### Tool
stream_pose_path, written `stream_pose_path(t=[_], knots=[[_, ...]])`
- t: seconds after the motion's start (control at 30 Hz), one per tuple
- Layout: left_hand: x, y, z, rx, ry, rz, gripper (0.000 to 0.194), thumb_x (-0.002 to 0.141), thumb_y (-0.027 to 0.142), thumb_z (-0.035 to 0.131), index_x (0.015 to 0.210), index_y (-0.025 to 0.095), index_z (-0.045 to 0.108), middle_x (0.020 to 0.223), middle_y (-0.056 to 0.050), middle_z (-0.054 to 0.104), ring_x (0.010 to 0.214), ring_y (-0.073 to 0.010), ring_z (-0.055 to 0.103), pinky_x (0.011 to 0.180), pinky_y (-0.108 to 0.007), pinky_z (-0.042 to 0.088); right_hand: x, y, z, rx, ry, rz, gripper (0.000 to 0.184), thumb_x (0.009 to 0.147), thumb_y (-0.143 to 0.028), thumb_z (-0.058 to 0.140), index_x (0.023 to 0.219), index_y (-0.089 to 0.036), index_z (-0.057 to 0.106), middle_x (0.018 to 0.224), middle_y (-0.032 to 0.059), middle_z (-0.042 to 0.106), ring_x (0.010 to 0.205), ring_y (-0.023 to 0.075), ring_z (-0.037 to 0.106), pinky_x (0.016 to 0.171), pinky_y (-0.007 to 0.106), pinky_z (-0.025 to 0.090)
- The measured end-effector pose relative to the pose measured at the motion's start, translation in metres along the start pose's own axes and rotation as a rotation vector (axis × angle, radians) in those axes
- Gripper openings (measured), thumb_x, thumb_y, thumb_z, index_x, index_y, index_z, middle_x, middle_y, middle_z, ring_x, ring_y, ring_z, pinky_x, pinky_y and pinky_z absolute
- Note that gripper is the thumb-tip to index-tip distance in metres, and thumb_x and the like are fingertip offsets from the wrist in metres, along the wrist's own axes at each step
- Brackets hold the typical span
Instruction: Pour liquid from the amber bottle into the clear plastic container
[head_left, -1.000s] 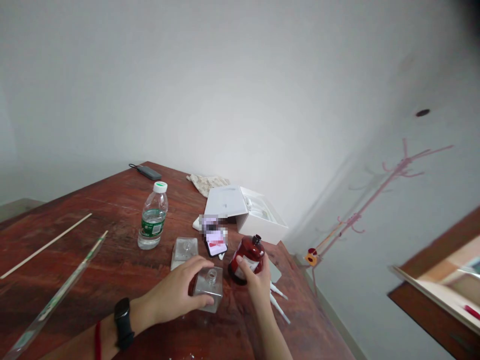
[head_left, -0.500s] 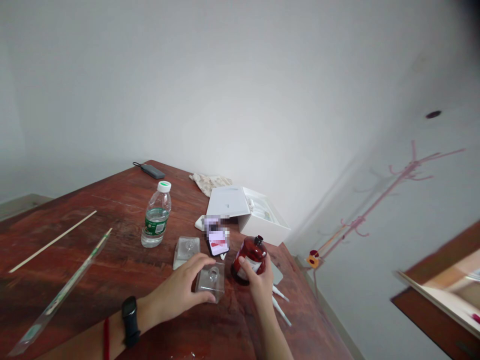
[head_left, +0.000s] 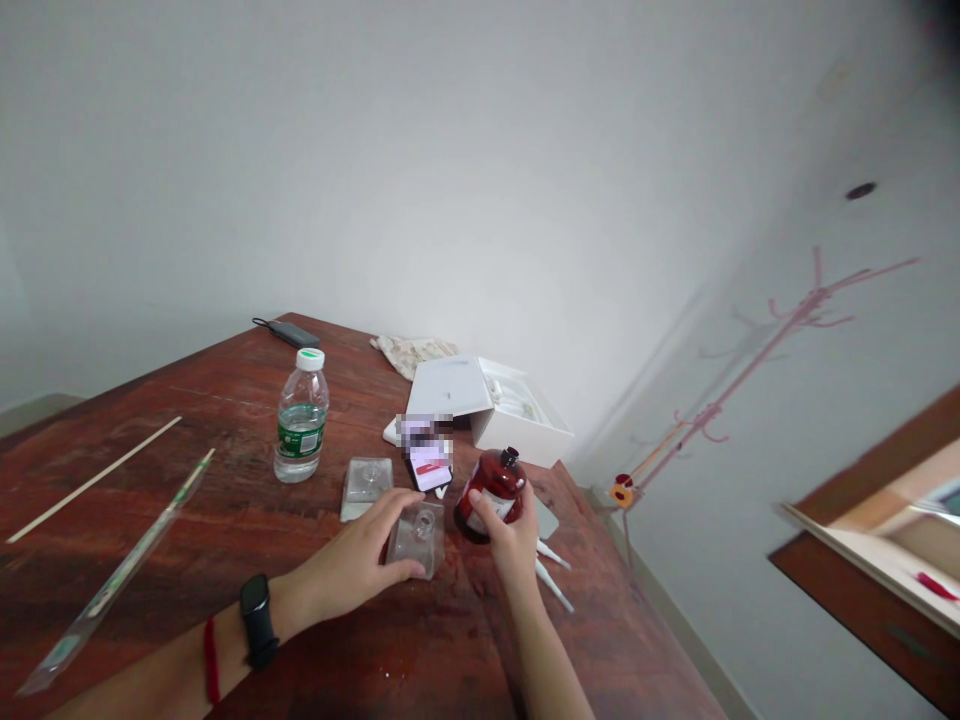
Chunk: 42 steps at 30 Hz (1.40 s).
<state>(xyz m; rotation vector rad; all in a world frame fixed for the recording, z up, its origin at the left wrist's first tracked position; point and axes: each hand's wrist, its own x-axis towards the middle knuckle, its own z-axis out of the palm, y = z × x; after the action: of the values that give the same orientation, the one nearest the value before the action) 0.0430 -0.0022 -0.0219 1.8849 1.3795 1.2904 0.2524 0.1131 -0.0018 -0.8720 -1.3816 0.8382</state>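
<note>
My left hand [head_left: 360, 545] grips the sides of a clear square container [head_left: 417, 545] with a round opening on top, thumb at the near side and fingers at the far side. The container rests on the table. In my right hand [head_left: 514, 535] is a brown glass bottle [head_left: 491, 480] with a white label and a narrow dark neck; it leans slightly, and I cannot tell whether its base touches the table. A second clear square container [head_left: 369, 480] sits just beyond my left hand. Behind both hands lies a phone [head_left: 430, 468] with its screen lit.
On the wooden table [head_left: 315, 660] stand a water bottle [head_left: 301, 420] and an open white box [head_left: 517, 430]. A bare stick [head_left: 97, 480] and a wrapped pair of chopsticks [head_left: 124, 570] lie left. White droppers [head_left: 555, 585] lie right. A cloth [head_left: 412, 352] and grey device [head_left: 294, 333] are behind.
The whole view has shifted slightly, with things appearing a little higher and further left. Both hands keep the same holds on the clear container and the brown bottle.
</note>
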Motion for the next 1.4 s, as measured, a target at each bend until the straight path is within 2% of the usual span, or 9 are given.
stream_pose_path(t=[0.27,0.47,0.63,0.83,1.0,1.13,1.27,1.4], knots=[[-0.001,0.012,-0.004,0.027,-0.009,-0.017,0.077,0.09,0.027,0.076,0.16,0.028,0.044,0.161,-0.013,0.057,0.147,-0.0359,0.057,0.125,-0.055,0.043,-0.001,-0.002,-0.003,-0.002,0.093,-0.006,0.067,0.076,-0.045,0.089,0.134,-0.021,0.064,0.117,0.0093,0.078,0.102,0.0298,0.075,0.098,0.047,0.058],[-0.001,0.008,-0.005,0.056,0.003,0.005,0.079,0.088,0.025,0.075,0.161,0.03,0.044,0.162,-0.011,0.057,0.146,-0.0356,0.058,0.126,-0.053,0.043,-0.001,-0.004,-0.005,-0.033,0.109,-0.01,0.063,0.077,-0.048,0.087,0.13,-0.022,0.066,0.114,0.0086,0.078,0.1,0.0297,0.075,0.094,0.044,0.059],[-0.001,0.006,-0.005,0.047,-0.017,-0.006,0.083,0.089,0.025,0.075,0.164,0.029,0.04,0.164,-0.013,0.055,0.148,-0.0359,0.056,0.127,-0.055,0.041,0.001,-0.008,-0.006,-0.049,0.085,-0.031,0.067,0.073,-0.046,0.089,0.13,-0.02,0.067,0.113,0.0095,0.079,0.1,0.0316,0.076,0.096,0.048,0.059],[-0.002,0.004,-0.004,0.035,-0.022,-0.014,0.086,0.086,0.023,0.079,0.163,0.029,0.042,0.164,-0.013,0.055,0.149,-0.0368,0.055,0.126,-0.055,0.042,0.001,-0.007,-0.016,-0.164,-0.037,-0.105,0.082,0.067,-0.045,0.096,0.139,-0.02,0.065,0.129,0.015,0.077,0.118,0.038,0.074,0.108,0.054,0.056],[-0.003,0.006,-0.004,0.016,-0.022,-0.009,0.083,0.087,0.021,0.078,0.162,0.029,0.044,0.162,-0.012,0.057,0.144,-0.0364,0.06,0.124,-0.051,0.045,0.002,-0.015,-0.038,-0.36,-0.211,-0.275,0.083,0.068,-0.041,0.097,0.142,-0.022,0.065,0.142,0.016,0.072,0.134,0.0421,0.066,0.115,0.059,0.052],[-0.001,0.003,-0.004,-0.023,-0.046,-0.027,0.088,0.086,0.022,0.082,0.163,0.028,0.041,0.161,-0.013,0.058,0.144,-0.037,0.06,0.124,-0.051,0.045,0.005,-0.023,-0.056,-0.573,-0.415,-0.456,0.08,0.073,-0.036,0.094,0.147,-0.028,0.065,0.139,0.0133,0.072,0.13,0.0405,0.069,0.109,0.056,0.058],[0.002,-0.001,-0.004,-0.043,-0.073,-0.057,0.097,0.084,0.028,0.091,0.164,0.03,0.036,0.16,-0.012,0.059,0.143,-0.0383,0.06,0.122,-0.051,0.046,0.007,-0.027,-0.068,-0.782,-0.615,-0.624,0.079,0.081,-0.029,0.086,0.155,-0.03,0.057,0.138,0.0123,0.071,0.125,0.0366,0.072,0.104,0.052,0.062],[0.002,-0.001,-0.003,-0.059,-0.061,-0.026,0.098,0.081,0.031,0.096,0.162,0.031,0.039,0.16,-0.011,0.059,0.144,-0.0386,0.059,0.124,-0.051,0.044,0.008,-0.032,-0.072,-0.899,-0.648,-0.694,0.08,0.086,-0.031,0.08,0.16,-0.03,0.05,0.138,0.013,0.069,0.124,0.0363,0.072,0.104,0.053,0.062]])
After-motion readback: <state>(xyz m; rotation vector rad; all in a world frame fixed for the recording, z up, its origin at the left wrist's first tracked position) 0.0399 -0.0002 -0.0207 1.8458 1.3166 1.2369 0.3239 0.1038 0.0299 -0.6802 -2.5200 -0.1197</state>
